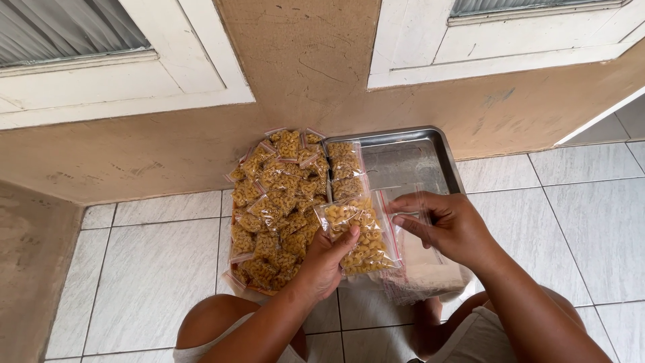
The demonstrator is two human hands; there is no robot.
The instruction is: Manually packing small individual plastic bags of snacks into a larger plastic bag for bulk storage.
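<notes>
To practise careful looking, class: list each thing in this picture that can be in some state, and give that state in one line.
Left hand: holding a filled bag of pasta.
Right hand: pinching an empty clear bag.
Pile of bags: filled, heaped on the floor.
Metal tray: mostly bare, one filled bag at its left edge.

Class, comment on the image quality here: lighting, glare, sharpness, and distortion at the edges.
Head view: soft, even daylight with faint shadows; mild glare on the steel tray and the clear plastic macaroni bag in the left hand; right hand sharp; wide-angle lens bends the white window frames.
</notes>
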